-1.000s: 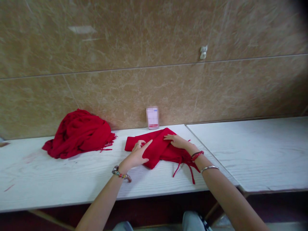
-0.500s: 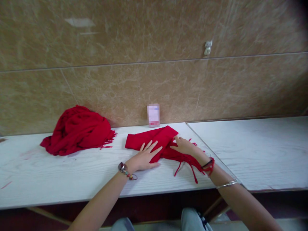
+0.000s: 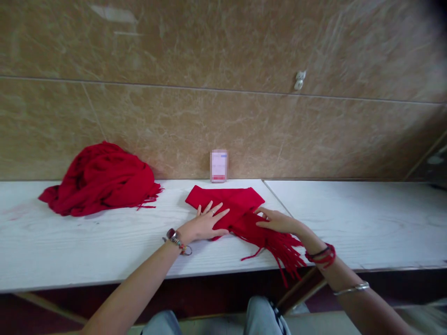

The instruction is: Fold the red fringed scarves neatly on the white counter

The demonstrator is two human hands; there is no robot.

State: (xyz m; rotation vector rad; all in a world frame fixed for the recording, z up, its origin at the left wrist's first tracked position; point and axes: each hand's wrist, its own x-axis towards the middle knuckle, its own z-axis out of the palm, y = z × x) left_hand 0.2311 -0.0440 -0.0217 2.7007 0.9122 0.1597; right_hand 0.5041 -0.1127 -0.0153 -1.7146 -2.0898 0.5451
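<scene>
A red fringed scarf (image 3: 240,197) lies folded on the white table, its two parts crossing in a shallow V. The tasselled end (image 3: 282,246) points to the lower right and hangs slightly over the front edge. My left hand (image 3: 204,225) rests flat on the scarf's left part, fingers spread. At the scarf's right side, my right hand (image 3: 277,221) touches the cloth by the fold, thumb and forefinger apart. Some of its other fingers are hidden.
A second red scarf (image 3: 101,181) is heaped at the left against the tiled wall (image 3: 174,125). A small pale card-like object (image 3: 219,166) leans on the wall behind the folded scarf. A seam divides the white tabletop (image 3: 349,223) right of my hands.
The scarf's top edge now dips in the middle, and its fringe is more spread out towards the front edge. My right hand has moved slightly down along the cloth; the view has tilted.
</scene>
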